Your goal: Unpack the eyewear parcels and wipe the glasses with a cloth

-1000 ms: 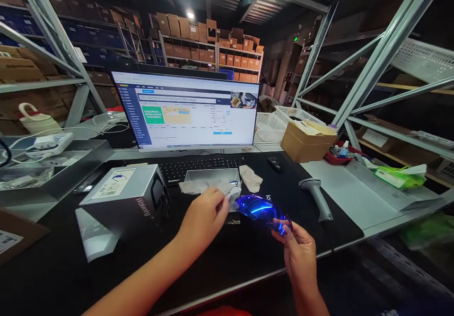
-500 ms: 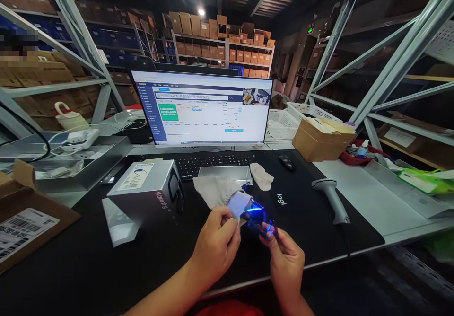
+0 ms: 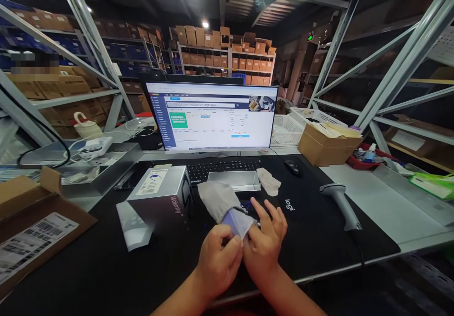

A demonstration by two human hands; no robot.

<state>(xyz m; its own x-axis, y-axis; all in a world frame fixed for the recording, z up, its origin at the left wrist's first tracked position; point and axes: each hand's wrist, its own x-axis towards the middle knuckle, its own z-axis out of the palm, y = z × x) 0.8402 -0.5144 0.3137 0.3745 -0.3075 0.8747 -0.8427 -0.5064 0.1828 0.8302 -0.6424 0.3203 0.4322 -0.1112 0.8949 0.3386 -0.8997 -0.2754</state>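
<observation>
A light grey drawstring pouch (image 3: 219, 199) lies in front of me, its pale bluish open end (image 3: 237, 222) turned toward my hands. My left hand (image 3: 220, 255) is closed, pinching the edge of that opening between thumb and bent fingers. At the opposite side of the mouth, my right hand (image 3: 264, 238) has its thumb and index finger at the cloth, and its other fingers are raised and spread. A blue drawstring (image 3: 246, 205) shows beside the pouch. What is inside it is hidden by the cloth and my fingers.
Left stand a printed product box (image 3: 160, 197) and an opened cardboard carton (image 3: 37, 231). Behind the pouch are a silvery tray (image 3: 234, 181), a crumpled white cloth (image 3: 269, 182), a keyboard (image 3: 223, 165) and a monitor (image 3: 213, 117). A mouse (image 3: 292, 167) and barcode scanner (image 3: 342, 206) lie right.
The blue-glowing dark object that my right hand held at the pouch mouth is out of sight. My right hand has moved left, against the pouch opening. The camera view has shifted.
</observation>
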